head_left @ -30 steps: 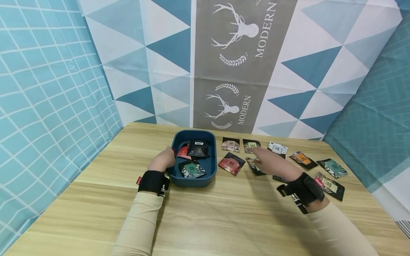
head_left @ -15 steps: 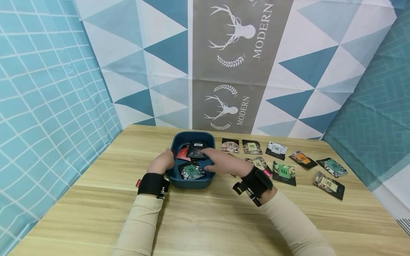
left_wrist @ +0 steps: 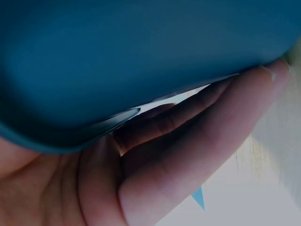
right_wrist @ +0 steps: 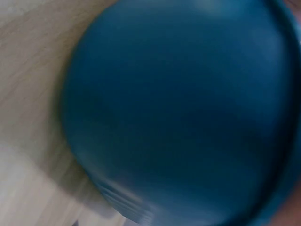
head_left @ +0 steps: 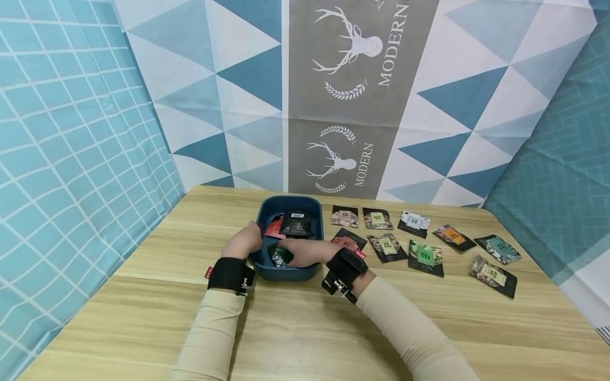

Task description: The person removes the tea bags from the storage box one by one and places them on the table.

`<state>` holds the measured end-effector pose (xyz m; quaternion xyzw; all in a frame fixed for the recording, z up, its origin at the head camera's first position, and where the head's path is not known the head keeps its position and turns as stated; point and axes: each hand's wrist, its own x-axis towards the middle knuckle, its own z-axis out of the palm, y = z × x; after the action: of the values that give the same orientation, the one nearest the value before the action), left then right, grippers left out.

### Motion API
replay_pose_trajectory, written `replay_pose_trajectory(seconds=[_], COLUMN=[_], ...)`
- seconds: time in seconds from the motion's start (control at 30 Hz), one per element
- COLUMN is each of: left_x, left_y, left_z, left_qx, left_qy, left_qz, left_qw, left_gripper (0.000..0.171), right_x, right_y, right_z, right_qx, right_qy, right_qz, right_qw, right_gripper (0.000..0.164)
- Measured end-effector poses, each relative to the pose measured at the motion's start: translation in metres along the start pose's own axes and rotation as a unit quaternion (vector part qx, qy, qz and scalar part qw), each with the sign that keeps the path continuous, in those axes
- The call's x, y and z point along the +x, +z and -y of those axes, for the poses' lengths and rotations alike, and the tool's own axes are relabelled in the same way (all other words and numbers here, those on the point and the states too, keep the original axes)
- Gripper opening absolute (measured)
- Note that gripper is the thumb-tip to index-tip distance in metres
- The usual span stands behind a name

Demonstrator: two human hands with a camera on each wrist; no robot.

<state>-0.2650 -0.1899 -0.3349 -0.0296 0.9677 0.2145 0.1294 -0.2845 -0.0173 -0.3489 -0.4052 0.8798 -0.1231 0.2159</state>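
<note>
A dark blue box (head_left: 286, 273) stands on the table, with several small packets in it. My left hand (head_left: 243, 239) grips its left wall; in the left wrist view the fingers (left_wrist: 188, 155) run along the outside of the wall. My right hand (head_left: 310, 251) reaches over the right rim and pinches a black packet with a green label (head_left: 281, 256) near the front of the box; that hand covers the packet's right part. Behind it lie a black packet with a barcode (head_left: 296, 224) and a red packet (head_left: 274, 228). The right wrist view is filled by the box's outer wall (right_wrist: 174, 103).
Several flat packets lie spread to the right of the box, among them a green-label packet (head_left: 425, 257), an orange-label packet (head_left: 454, 237) and a red packet (head_left: 348, 241) partly behind my right wrist. A patterned cloth wall (head_left: 252, 121) borders the table's back edge.
My right hand has moved left from above the laid-out packets into the box and onto the green-label packet there. My left hand keeps its place on the box.
</note>
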Motion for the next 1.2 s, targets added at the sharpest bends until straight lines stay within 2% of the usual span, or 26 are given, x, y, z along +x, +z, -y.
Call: replay_pose_trajectory(seconds=[0.17, 0.47, 0.63, 0.8, 0.9, 1.07, 1.2], left_x=[-0.0004, 0.0015, 0.0019, 0.0018, 0.0023, 0.0027, 0.0021], left_y=[-0.0003, 0.0011, 0.0018, 0.0009, 0.0010, 0.0018, 0.0013], left_z=[-0.0005, 0.0004, 0.0004, -0.0006, -0.0004, 0.0009, 0.0003], left_qx=[0.005, 0.000, -0.004, -0.009, 0.000, 0.011, 0.008], left_qy=[0.004, 0.004, 0.005, 0.002, 0.005, 0.006, 0.002], left_qz=[-0.001, -0.006, -0.005, -0.005, -0.001, 0.006, 0.009], left_qw=[1.0000, 1.0000, 1.0000, 0.9999, 1.0000, 0.9999, 0.9999], left_gripper=[0.059, 0.058, 0.058, 0.058, 0.059, 0.061, 0.060], right_x=[0.0030, 0.0045, 0.0068, 0.0102, 0.0108, 0.0099, 0.0065], right_y=[-0.0003, -0.0006, 0.0031, 0.0063, 0.0073, 0.0078, 0.0066], right_z=[-0.0017, 0.0005, 0.0003, -0.0006, -0.0003, 0.0002, -0.0004], right_qx=[0.001, -0.014, -0.052, -0.067, -0.077, -0.082, -0.066], right_qy=[0.003, 0.019, 0.023, 0.026, 0.031, 0.038, 0.032], right_qz=[0.021, 0.032, 0.008, -0.025, -0.031, -0.031, -0.052], right_qw=[1.000, 0.999, 0.998, 0.997, 0.996, 0.995, 0.996], right_gripper=[0.059, 0.060, 0.055, 0.049, 0.050, 0.052, 0.046])
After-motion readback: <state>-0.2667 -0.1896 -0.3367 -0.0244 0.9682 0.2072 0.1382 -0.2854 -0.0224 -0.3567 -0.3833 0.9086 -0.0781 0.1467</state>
